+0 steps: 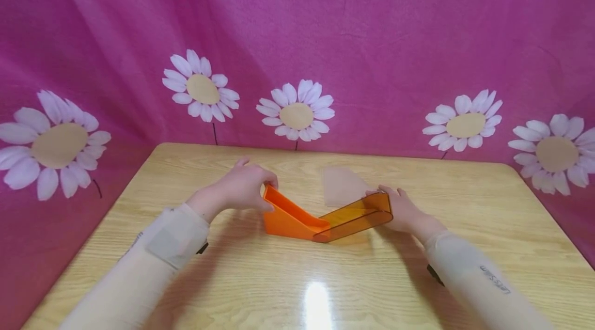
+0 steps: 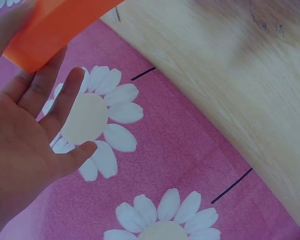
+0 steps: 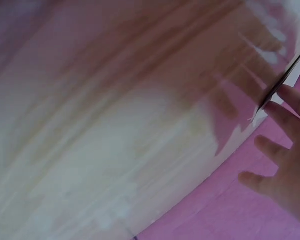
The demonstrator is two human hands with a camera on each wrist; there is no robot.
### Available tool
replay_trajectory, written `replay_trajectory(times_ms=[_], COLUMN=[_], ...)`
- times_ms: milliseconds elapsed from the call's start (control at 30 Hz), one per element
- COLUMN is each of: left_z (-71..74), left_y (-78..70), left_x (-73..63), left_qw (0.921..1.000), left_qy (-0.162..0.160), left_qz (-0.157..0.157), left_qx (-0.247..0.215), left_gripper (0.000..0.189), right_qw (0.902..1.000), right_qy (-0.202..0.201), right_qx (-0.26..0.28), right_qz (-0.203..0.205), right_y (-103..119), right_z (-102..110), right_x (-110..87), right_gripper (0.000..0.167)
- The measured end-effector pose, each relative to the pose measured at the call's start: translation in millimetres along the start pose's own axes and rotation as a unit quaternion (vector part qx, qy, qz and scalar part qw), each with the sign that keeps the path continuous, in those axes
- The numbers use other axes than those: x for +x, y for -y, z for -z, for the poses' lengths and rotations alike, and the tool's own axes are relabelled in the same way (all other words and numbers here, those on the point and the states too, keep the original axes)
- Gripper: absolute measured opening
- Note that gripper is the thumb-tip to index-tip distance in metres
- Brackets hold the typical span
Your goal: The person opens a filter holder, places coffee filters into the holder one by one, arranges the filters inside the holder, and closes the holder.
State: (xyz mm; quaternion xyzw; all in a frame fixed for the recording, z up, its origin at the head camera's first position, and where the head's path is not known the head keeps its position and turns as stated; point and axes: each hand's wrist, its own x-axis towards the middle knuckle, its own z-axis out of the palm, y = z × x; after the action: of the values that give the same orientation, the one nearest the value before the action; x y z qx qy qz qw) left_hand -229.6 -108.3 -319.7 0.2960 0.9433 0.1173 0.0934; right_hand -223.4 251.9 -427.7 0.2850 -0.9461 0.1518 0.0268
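My left hand [image 1: 241, 185] grips the tall end of a wedge-shaped orange plastic case [image 1: 290, 219], with its fingers at the rim. In the left wrist view the orange case [image 2: 55, 30] lies between the digits, while other fingers stick out loosely. A see-through amber cover [image 1: 353, 219] meets the case's low end and slants up to the right, making a wide V with it. My right hand [image 1: 402, 211] holds the raised end of that cover, fingers partly behind it. Up close in the right wrist view, the right hand's fingertips [image 3: 272, 105] meet a thin dark edge.
Behind the cover, a pale beige patch with straight edges [image 1: 344, 185] shows on the wooden table [image 1: 223, 288]. A magenta cloth with daisies [image 1: 372, 35] hangs behind and along both sides of the table. Bright glare falls on the near tabletop.
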Motion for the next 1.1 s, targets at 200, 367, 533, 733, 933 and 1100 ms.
replay_trajectory(times_ms=[200,367,533,733,933,1100], left_z=[-3.4,-6.6,-7.9,-8.0,-8.2,-7.8], left_y=[-1.4,-3.4,-5.4,-9.2,-12.2,-13.1], left_x=[1.3,3.0,7.4,12.7,16.1,19.3], left_qw=[0.9998,0.9993,0.9992,0.9985,0.9976,0.9969], left_qy=[-0.013,-0.025,-0.030,-0.039,-0.048,-0.056], left_qz=[0.004,0.009,0.017,0.024,0.033,0.042], left_qx=[0.015,0.025,0.022,0.030,0.038,0.034], left_gripper=[0.026,0.030,0.030,0.029,0.029,0.031], right_qw=[0.9925,0.9869,0.9856,0.9838,0.9833,0.9830], right_qy=[0.041,0.051,0.054,0.058,0.052,0.046], right_qx=[-0.078,-0.094,-0.086,-0.084,-0.101,-0.109], right_qz=[-0.085,-0.121,-0.135,-0.147,-0.142,-0.141], right_y=[-2.4,-6.2,-16.8,-20.4,-20.5,-20.1], right_z=[11.4,20.0,23.7,27.9,28.6,29.0], right_x=[-3.6,-11.5,-22.5,-31.1,-39.2,-45.2], right_gripper=[0.026,0.013,0.010,0.017,0.013,0.011])
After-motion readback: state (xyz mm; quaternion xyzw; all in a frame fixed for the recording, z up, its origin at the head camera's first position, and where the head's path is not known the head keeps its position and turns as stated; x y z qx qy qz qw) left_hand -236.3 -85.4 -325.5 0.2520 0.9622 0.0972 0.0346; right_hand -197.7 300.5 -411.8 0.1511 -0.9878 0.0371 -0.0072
